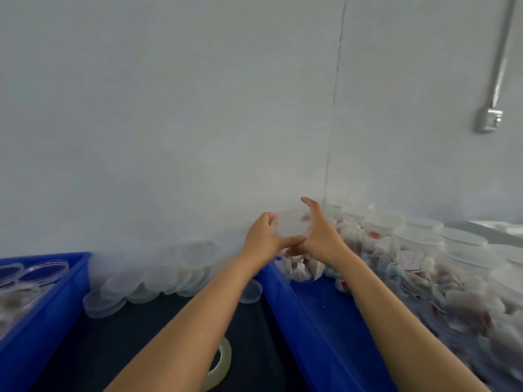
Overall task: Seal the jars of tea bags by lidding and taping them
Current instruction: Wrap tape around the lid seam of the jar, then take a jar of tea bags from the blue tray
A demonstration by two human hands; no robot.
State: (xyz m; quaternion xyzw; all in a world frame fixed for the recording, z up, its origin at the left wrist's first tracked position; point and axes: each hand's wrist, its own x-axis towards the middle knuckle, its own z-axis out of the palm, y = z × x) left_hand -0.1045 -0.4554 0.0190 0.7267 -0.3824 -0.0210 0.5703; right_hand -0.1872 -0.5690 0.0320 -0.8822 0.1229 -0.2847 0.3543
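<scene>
While lidding, left hand (261, 236) and right hand (318, 236) curled round clear jar (291, 226), gripping opposite sides, probably to steady it and seat lid. Jar raised above blue bin (317, 321), near wall; transparent, blurred, tea bags faintly visible inside. Tape roll (223, 363) on counter, untouched.

Both hands reach out over the near rim of the right blue bin (297, 301), cupped round a clear jar (291, 226) held close to the wall (169, 108). The right side of that bin is packed with jars of tea bags (424, 256), while a strip of its floor along the left wall lies bare. Between the two bins the dark worktop (119, 335) is open, though a heap of clear lids (158, 273) blocks its far end (against the wall) and a tape roll (223, 363) lies under the left forearm. The left blue bin (42, 306) also holds jars
</scene>
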